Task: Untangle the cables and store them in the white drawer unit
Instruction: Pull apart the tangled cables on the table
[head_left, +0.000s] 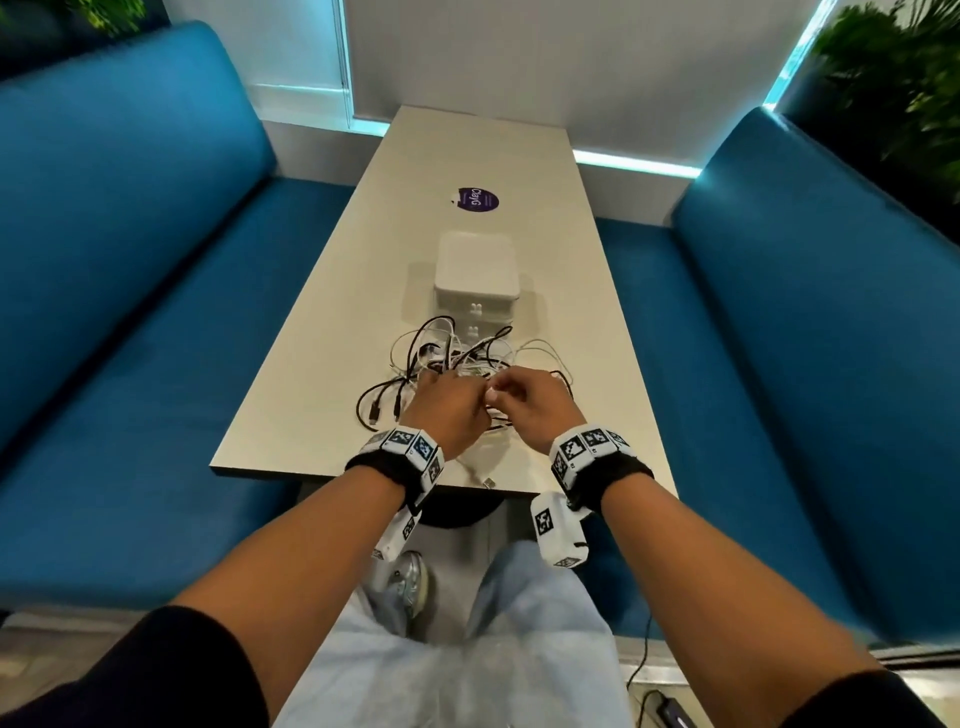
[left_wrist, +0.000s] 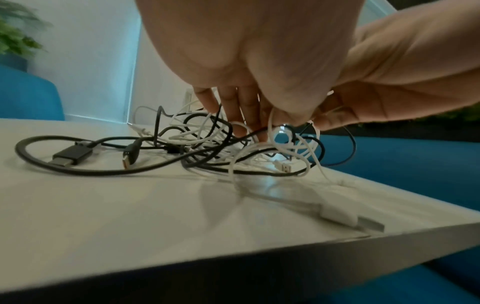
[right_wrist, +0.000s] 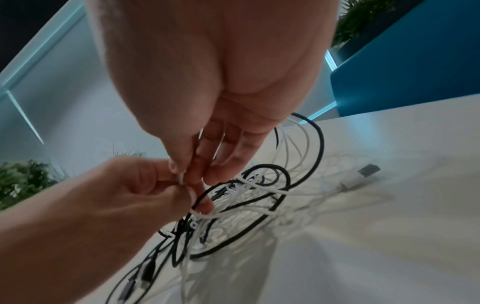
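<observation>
A tangle of black and white cables (head_left: 457, 358) lies on the near half of the beige table (head_left: 322, 364), right in front of the white drawer unit (head_left: 475, 275), whose drawers look closed. Both hands meet over the near side of the tangle. My left hand (head_left: 479, 404) pinches a thin white cable (right_wrist: 182, 181) between thumb and finger, its other fingers reaching into the loops (left_wrist: 249, 127). My right hand (head_left: 497, 395) pinches the same white cable just beside it (right_wrist: 185, 174). A black USB plug (left_wrist: 70, 156) and a white USB plug (left_wrist: 348, 218) lie loose on the table.
Blue sofas (head_left: 130, 312) run along both sides of the narrow table. A purple round sticker (head_left: 475, 200) sits beyond the drawer unit. The white plug lies close to the table's near edge (head_left: 488, 483). Plants stand at the back right (head_left: 893, 78).
</observation>
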